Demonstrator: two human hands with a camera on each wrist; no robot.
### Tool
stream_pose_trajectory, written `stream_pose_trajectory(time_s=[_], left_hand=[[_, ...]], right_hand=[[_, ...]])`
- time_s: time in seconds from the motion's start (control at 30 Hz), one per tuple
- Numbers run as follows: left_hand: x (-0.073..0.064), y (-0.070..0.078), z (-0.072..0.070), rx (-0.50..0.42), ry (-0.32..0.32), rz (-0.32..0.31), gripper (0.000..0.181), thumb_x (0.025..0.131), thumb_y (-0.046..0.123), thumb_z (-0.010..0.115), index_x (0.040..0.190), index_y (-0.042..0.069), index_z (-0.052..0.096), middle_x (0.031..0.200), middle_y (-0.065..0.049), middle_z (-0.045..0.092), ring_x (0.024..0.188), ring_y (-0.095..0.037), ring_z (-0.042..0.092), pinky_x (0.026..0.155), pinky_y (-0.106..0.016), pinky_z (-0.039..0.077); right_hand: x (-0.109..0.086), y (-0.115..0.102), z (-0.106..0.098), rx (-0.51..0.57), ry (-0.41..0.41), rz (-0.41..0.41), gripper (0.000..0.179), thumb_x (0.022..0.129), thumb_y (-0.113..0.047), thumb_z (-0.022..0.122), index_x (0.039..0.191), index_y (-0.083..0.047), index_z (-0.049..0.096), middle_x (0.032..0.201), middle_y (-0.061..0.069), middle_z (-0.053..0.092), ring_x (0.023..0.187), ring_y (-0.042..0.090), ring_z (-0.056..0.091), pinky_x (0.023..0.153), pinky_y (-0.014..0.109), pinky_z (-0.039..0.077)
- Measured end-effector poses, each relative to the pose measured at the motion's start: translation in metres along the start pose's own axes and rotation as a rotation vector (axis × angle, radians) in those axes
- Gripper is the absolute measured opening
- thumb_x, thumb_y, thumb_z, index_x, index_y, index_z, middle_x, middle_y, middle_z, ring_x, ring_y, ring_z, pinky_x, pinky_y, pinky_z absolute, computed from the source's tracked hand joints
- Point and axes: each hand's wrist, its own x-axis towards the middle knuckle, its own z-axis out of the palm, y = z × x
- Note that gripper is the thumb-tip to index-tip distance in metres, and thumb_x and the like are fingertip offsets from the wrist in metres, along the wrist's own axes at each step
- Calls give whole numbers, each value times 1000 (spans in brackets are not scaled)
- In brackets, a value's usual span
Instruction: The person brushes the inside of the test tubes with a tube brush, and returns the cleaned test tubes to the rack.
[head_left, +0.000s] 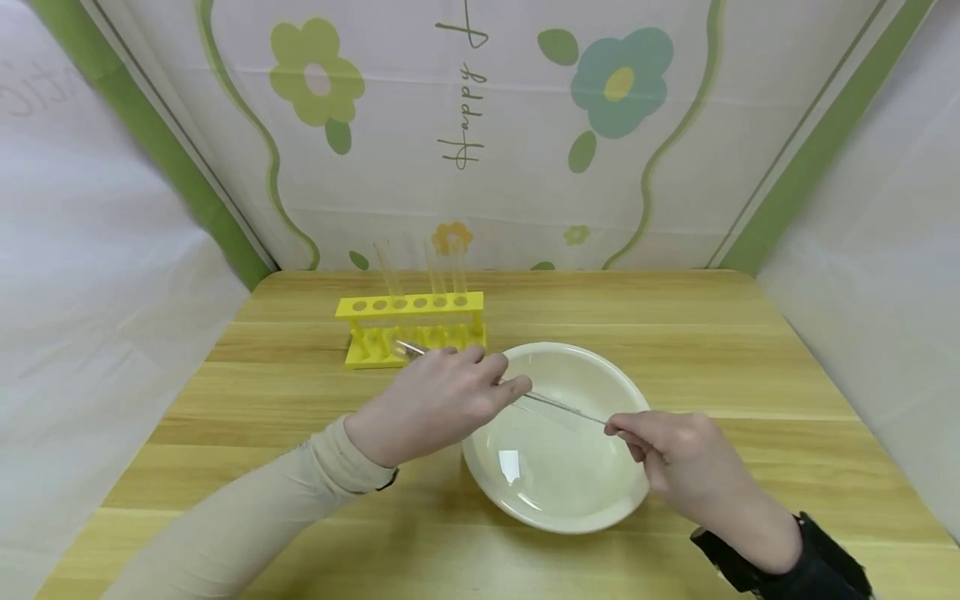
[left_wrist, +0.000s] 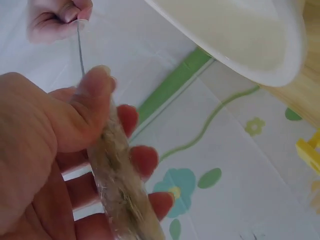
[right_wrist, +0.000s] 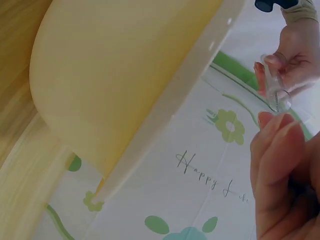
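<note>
Over the white basin point(head_left: 558, 525), my left hand point(head_left: 438, 404) grips a clear glass test tube point(left_wrist: 122, 190), its closed end pointing up and left toward the rack. Brownish bristles of a test tube brush show through the glass in the left wrist view. The brush's thin twisted wire point(head_left: 562, 406) comes out of the tube mouth toward the right. My right hand point(head_left: 686, 454) pinches the far end of this wire between thumb and fingers, near the basin's right rim. In the right wrist view, the fingertips hide the wire's end.
Behind my left hand stands a yellow test tube rack point(head_left: 411, 306) with three clear test tubes point(head_left: 391, 271) upright in it. Light reflects inside the basin. The wooden table point(head_left: 712, 333) meets a flowered cloth backdrop point(head_left: 510, 200) at its far edge, with white cloth on both sides.
</note>
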Motion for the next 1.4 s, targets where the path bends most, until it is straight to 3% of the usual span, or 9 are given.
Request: stream_pose_trajectory(time_s=[0.07, 0.17, 0.2, 0.4, 0.63, 0.9, 1.4], left_hand=[[-3, -5, 2, 6, 0, -19, 17, 92, 3, 67, 104, 14, 68, 74, -1, 54, 54, -14, 47, 41, -21, 36], [-8, -11, 3, 15, -7, -31, 12, 93, 7, 69, 102, 14, 65, 74, -2, 52, 54, -15, 45, 40, -22, 34], [-9, -12, 3, 20, -10, -31, 10, 93, 8, 68, 100, 14, 64, 73, -2, 51, 54, -15, 44, 40, -22, 32], [-12, -14, 1, 26, -3, -42, 10, 95, 8, 67, 100, 15, 63, 74, -1, 50, 55, -15, 43, 40, -21, 30], [-16, -18, -2, 11, -26, -64, 22, 92, 3, 69, 109, 17, 67, 77, -2, 52, 58, -16, 46, 40, -21, 33], [-19, -21, -5, 11, -33, -71, 15, 95, 12, 68, 108, 18, 68, 75, -1, 49, 58, -16, 45, 40, -22, 34], [-22, -22, -5, 0, -25, -59, 16, 91, 12, 72, 105, 17, 66, 76, -1, 51, 57, -16, 45, 39, -21, 32]], right_hand=[[-3, 2, -4, 24, -4, 32, 19, 85, 13, 60, 87, 0, 74, 76, 3, 72, 59, 5, 62, 57, 13, 51], [-7, 5, -9, 51, -32, 95, 39, 61, 29, 63, 86, 1, 75, 76, 2, 72, 59, 0, 58, 56, 9, 47], [-9, 6, -10, 53, -42, 104, 40, 61, 30, 62, 86, 2, 75, 76, 1, 72, 59, -2, 56, 55, 8, 45], [-13, 5, -16, 115, -69, 138, 38, 64, 30, 61, 86, 2, 74, 76, 2, 71, 59, -5, 52, 50, 7, 40], [-17, 4, -23, 185, -103, 223, 39, 68, 32, 61, 88, 2, 73, 77, 2, 71, 55, -7, 50, 44, 8, 38], [-24, 3, -28, 199, -129, 279, 39, 71, 31, 62, 89, -2, 73, 77, -1, 69, 51, -9, 47, 41, 8, 36], [-39, 9, -31, 176, -138, 274, 43, 67, 33, 64, 90, -1, 74, 79, -2, 69, 51, -10, 45, 42, 7, 36]])
